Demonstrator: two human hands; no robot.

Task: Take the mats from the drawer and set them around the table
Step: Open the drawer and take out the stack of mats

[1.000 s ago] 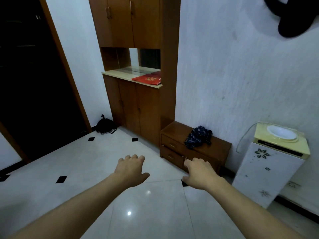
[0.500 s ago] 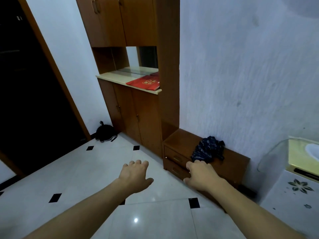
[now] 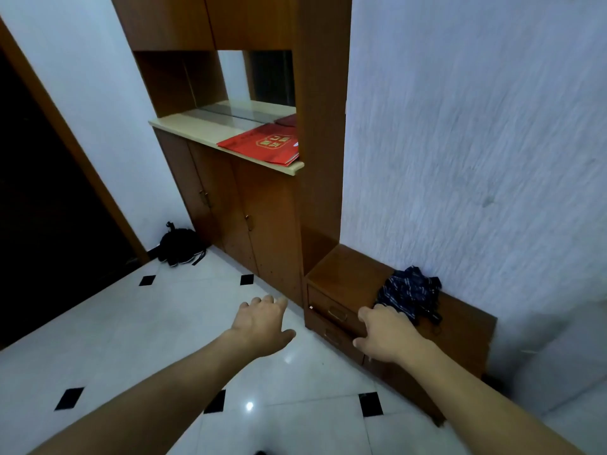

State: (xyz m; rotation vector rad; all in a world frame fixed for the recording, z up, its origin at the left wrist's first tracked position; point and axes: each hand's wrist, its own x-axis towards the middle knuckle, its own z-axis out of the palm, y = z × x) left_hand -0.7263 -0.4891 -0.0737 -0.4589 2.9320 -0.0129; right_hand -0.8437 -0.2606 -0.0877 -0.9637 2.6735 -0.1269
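Observation:
A low wooden drawer chest (image 3: 348, 274) stands against the white wall, with two closed drawers stacked at its left end. The upper drawer (image 3: 331, 308) has a small metal handle. My right hand (image 3: 387, 333) is stretched out in front of these drawers, fingers spread, holding nothing; it overlaps the drawer fronts in view, and contact cannot be told. My left hand (image 3: 262, 323) hovers over the tiled floor left of the chest, also spread and empty. No mats and no table are in view.
A tall wooden cabinet (image 3: 249, 211) rises left of the chest, with red folders (image 3: 262, 144) on its pale shelf. A crumpled dark cloth (image 3: 409, 292) lies on the chest top. A black bag (image 3: 179, 246) sits on the floor by a dark doorway (image 3: 42, 198).
I have come closer to the drawer chest and both hands have advanced towards it. The white water dispenser at the right has left the view.

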